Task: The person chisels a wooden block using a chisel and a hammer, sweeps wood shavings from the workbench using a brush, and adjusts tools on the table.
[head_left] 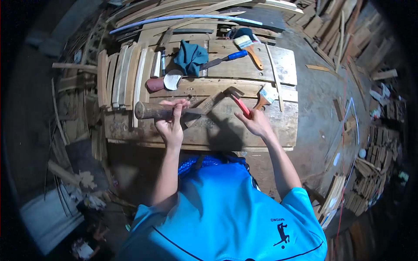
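Note:
My left hand (171, 126) is closed around a chisel (150, 110) with a thick, worn wooden handle. Its dark flat blade points right, over the workbench (161, 135). A claw hammer (240, 104) with a red handle is gripped in my right hand (257, 123), its metal head up and to the left. Between the two hands, a short wood piece (210, 102) lies at a slant, partly behind the blade. A paintbrush (266, 95) rests just beyond my right hand. Past my left hand lie a reddish sandpaper roll (155, 85) and a white curved piece (173, 80).
Farther back on the bench are a green cloth (190, 57), a blue-handled chisel (224, 59), another paintbrush (250, 51) and a thin wood strip (274, 78). Upright wood slats (124, 78) line the left end. Stacked timber (370, 174) lies on the floor at right.

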A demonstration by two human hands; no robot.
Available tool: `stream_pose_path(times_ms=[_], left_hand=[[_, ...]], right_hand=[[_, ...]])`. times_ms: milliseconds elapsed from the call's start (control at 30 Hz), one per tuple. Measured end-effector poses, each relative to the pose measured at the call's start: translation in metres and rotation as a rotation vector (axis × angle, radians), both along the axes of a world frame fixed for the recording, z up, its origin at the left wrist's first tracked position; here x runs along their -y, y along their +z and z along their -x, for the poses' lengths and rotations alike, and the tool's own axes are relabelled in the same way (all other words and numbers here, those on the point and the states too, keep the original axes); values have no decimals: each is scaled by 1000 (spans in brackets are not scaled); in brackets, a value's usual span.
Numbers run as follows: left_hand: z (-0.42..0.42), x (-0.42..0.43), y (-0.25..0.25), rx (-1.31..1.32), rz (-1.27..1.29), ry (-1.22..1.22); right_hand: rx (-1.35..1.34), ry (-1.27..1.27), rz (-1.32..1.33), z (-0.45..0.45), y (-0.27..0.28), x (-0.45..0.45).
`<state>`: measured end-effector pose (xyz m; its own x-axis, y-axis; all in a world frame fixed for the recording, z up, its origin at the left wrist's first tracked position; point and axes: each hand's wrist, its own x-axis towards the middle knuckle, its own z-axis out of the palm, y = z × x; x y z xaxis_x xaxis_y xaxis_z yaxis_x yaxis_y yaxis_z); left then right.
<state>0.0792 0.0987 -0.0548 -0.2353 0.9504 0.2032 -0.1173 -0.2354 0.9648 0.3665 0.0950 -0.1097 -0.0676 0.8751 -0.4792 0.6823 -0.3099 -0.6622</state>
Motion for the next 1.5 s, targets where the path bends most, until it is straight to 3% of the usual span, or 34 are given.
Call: stream_pose_path(times_ms=[367,500,567,733,900,1100,1167,1267,1367,1433,1500], left_hand=[[-26,6,-16,123,-128,102],[-19,8,-11,461,-89,-38],[-10,7,-9,428,-93,-96],[-1,1,-10,381,-52,-200],[-20,-2,-7,533,34,138],[-15,4,-22,556,34,123],[-15,8,-18,539,81,108],[-22,16,-15,281,-69,96],[-24,19,-18,207,-115,81],[-21,16,-18,210,-119,70],[-19,6,-19,234,-119,60]], right_hand=[[-136,-125,102,-40,9,65],[-113,-142,89,-58,2,76],[-86,-135,76,-62,5,75],[-56,-109,-10,-53,44,73],[-15,70,-122,-34,106,61],[3,240,-236,-9,155,51],[55,366,-328,8,187,46],[78,559,-481,45,252,47],[160,789,-907,77,276,49],[382,944,-960,94,300,43],[318,995,-1249,88,298,30]])
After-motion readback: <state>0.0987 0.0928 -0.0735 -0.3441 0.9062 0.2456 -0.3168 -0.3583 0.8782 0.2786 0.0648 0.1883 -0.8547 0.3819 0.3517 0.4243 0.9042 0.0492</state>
